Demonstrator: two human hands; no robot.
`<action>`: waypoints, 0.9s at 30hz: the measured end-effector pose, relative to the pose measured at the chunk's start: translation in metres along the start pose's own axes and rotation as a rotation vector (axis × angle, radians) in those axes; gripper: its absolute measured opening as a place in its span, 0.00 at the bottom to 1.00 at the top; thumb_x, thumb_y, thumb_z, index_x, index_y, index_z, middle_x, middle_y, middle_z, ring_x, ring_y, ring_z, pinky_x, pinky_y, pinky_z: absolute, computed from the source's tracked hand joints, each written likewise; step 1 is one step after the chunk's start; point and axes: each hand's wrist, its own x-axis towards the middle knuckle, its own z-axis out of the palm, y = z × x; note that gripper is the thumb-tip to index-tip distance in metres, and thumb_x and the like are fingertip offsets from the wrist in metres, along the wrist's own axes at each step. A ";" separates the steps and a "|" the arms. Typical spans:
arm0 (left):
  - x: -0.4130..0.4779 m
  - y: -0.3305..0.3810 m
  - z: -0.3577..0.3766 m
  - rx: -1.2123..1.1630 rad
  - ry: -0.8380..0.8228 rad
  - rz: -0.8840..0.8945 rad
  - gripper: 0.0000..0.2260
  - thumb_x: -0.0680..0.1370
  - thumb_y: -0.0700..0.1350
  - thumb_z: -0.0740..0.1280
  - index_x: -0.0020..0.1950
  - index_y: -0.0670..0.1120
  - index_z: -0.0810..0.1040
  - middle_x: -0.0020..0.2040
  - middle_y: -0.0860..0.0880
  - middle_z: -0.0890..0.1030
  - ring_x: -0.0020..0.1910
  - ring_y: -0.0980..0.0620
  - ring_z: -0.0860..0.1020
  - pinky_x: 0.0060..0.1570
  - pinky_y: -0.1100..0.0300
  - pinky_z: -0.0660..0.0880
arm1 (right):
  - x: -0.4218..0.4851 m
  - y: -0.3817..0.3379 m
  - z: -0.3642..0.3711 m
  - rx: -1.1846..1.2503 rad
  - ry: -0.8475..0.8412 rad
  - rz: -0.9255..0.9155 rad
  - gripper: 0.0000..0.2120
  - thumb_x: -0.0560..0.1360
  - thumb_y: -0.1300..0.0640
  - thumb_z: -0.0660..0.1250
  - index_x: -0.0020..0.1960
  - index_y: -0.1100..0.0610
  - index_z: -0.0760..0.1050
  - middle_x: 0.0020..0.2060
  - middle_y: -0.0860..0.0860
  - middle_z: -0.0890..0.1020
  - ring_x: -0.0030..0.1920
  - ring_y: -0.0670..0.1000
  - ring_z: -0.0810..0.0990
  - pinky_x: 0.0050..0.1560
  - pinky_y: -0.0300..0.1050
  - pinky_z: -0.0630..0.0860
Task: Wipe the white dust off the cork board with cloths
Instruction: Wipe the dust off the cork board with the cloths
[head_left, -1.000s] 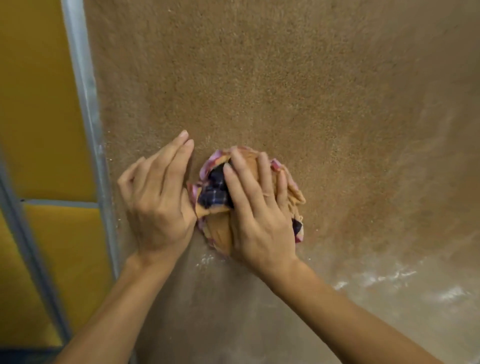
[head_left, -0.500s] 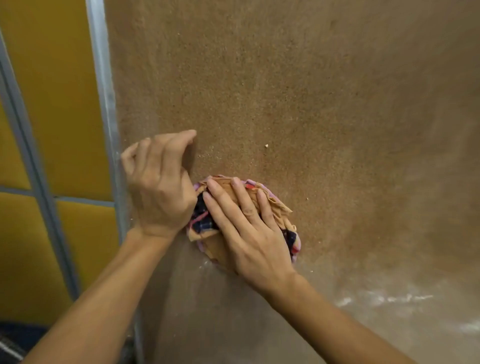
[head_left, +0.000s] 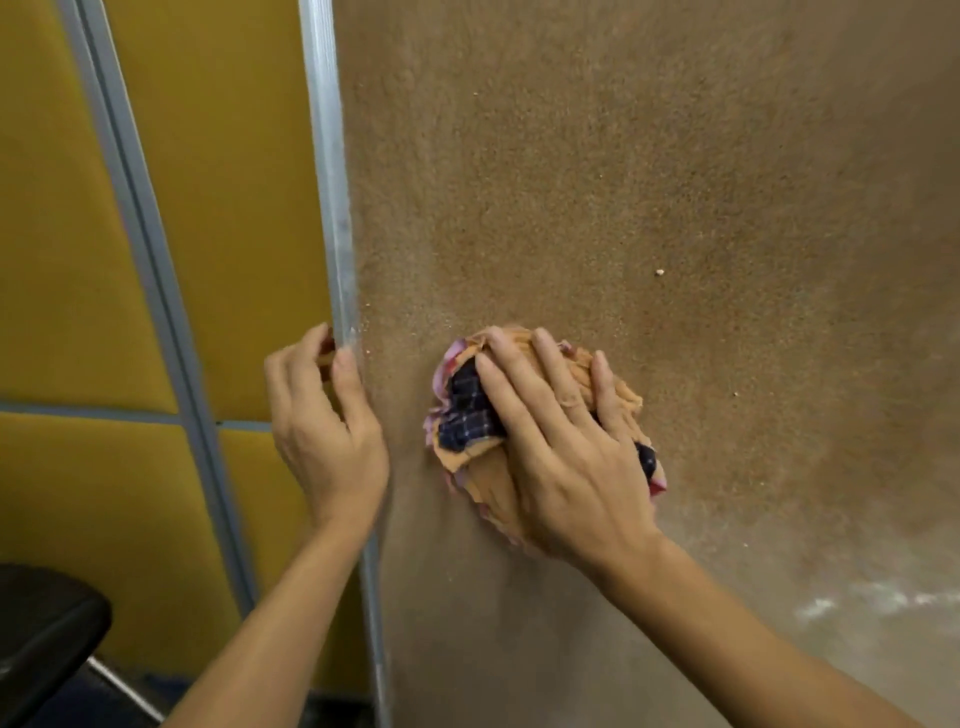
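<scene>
Nearest the camera, at lower left of the frame, sits a dark padded object, too cropped to identify. Two bare forearms rise from the bottom edge. The right hand, fingers spread and nearly straight, presses a bunched orange, pink and navy-check cloth flat against the upright cork board, just right of centre. The left hand curls its fingers round the metal frame at the board's left edge, apparently steadying it.

The wiping step looks to be mid-way. The brown cork above and around the cloth appears mostly clean, while white dust streaks the lower right of the frame, with a pale haze below the cloth. The next move probably calls for firm strokes down and to the right, into those streaks.

Room is generous on that side, with open cork above, right and below. To the left it is tight, as the cloth lies near the frame and the steadying hand, and fine specks cling along that edge. A pale crumb dots the cork further up. Beyond the frame, yellow panels fill the upper left.
</scene>
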 end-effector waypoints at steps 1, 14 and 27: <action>-0.002 -0.002 0.000 -0.034 -0.028 0.001 0.13 0.85 0.40 0.60 0.63 0.33 0.78 0.51 0.39 0.78 0.50 0.53 0.74 0.51 0.63 0.69 | 0.016 0.001 -0.004 0.004 0.055 0.095 0.28 0.86 0.42 0.50 0.80 0.56 0.62 0.80 0.52 0.62 0.81 0.57 0.55 0.79 0.64 0.54; 0.030 -0.028 -0.031 -0.360 -0.324 -0.049 0.18 0.76 0.36 0.60 0.63 0.41 0.81 0.56 0.47 0.84 0.53 0.50 0.85 0.50 0.60 0.80 | 0.041 -0.048 0.014 -0.099 -0.025 -0.071 0.30 0.82 0.37 0.57 0.78 0.52 0.67 0.80 0.50 0.62 0.81 0.60 0.57 0.77 0.70 0.55; 0.038 -0.035 -0.036 -0.411 -0.443 -0.070 0.19 0.75 0.37 0.61 0.64 0.47 0.80 0.54 0.62 0.83 0.53 0.61 0.83 0.53 0.60 0.81 | 0.025 -0.077 0.041 -0.090 -0.007 -0.122 0.27 0.82 0.40 0.62 0.76 0.53 0.71 0.79 0.50 0.64 0.80 0.61 0.59 0.75 0.71 0.59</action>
